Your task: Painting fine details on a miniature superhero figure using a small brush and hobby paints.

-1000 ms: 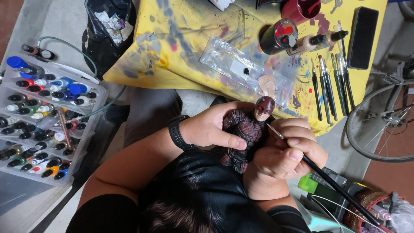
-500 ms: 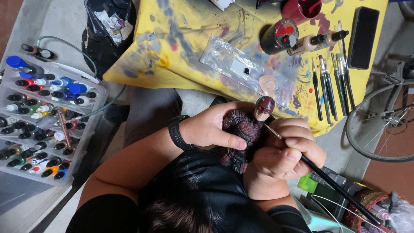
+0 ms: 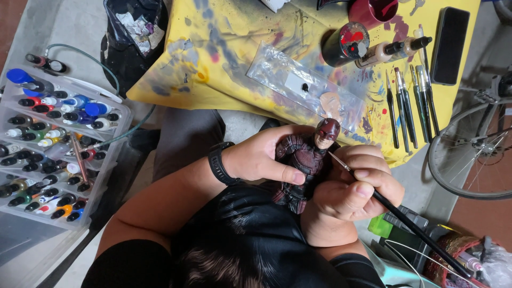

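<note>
Both of my hands are busy over my lap: the left hand (image 3: 266,157), a black watch (image 3: 220,164) on its wrist, has its grip clamped around a dark red figure (image 3: 304,160), thumb pressed across the torso. My right hand (image 3: 354,186) pinches a thin black paintbrush (image 3: 405,221), its tip just beside the figure's neck. Ahead lies a paint-stained yellow cloth (image 3: 240,48) on the desk with spare brushes (image 3: 410,104), and at left a clear tray of paint bottles (image 3: 50,144).
</note>
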